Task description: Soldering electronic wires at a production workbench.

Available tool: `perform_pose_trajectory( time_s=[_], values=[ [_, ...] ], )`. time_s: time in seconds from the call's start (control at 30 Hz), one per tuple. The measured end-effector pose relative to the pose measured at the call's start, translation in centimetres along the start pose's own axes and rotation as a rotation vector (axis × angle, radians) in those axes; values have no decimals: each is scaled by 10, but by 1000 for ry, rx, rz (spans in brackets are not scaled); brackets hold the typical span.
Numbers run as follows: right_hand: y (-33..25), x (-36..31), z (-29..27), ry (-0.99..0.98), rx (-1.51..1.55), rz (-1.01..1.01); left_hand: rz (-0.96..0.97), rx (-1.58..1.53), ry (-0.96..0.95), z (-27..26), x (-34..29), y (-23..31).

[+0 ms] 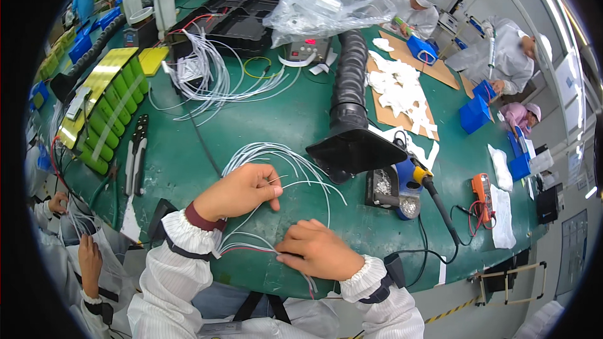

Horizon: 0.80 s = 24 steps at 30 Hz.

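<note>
My left hand [237, 193] is above the near middle of the green bench, thumb and fingers pinched on a thin grey wire whose end sticks out past the fingertips. Lower and to the right, my right hand [321, 252] is closed over several grey wires and one red wire [248, 249]. Their ends come out below that hand, near the bench's front edge. Beyond my left hand, a loose bundle of grey-white wires [267, 149] curves in loops over the bench. The wires' connector end is partly hidden by my left sleeve.
A black fume hose with a flared hood [355, 147] stands ahead. To its right are a soldering iron stand [392, 191] and an orange multimeter [482, 191]. At left lie a green battery pack [107, 113] and wire strippers [136, 154]. A co-worker's hands [90, 257] handle wires at lower left.
</note>
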State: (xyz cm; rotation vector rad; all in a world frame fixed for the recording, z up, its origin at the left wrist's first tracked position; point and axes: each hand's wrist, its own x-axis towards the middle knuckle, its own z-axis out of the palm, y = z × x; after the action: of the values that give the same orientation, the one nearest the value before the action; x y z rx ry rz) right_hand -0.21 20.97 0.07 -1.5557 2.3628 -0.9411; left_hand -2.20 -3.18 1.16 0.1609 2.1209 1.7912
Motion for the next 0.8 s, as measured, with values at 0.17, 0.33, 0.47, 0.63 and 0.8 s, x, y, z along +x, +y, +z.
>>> perform_pose_trajectory(
  time_s=[0.17, 0.33, 0.47, 0.63, 0.8],
  values=[
    [11, 4, -1, 159, 118, 194, -22, -5, 16, -4, -3, 4],
    [24, 1, -8, 401, 402, 599, -25, -1, 17, -6, 1, 7],
    [17, 6, -15, 541, 566, 650, -38, -12, 37, -9, -2, 1],
    [21, -1, -5, 924, 342, 473, -20, -4, 68, -10, -1, 5],
    [18, 2, -9, 923, 274, 524, -29, 25, 61, -14, -2, 3]
  ],
)
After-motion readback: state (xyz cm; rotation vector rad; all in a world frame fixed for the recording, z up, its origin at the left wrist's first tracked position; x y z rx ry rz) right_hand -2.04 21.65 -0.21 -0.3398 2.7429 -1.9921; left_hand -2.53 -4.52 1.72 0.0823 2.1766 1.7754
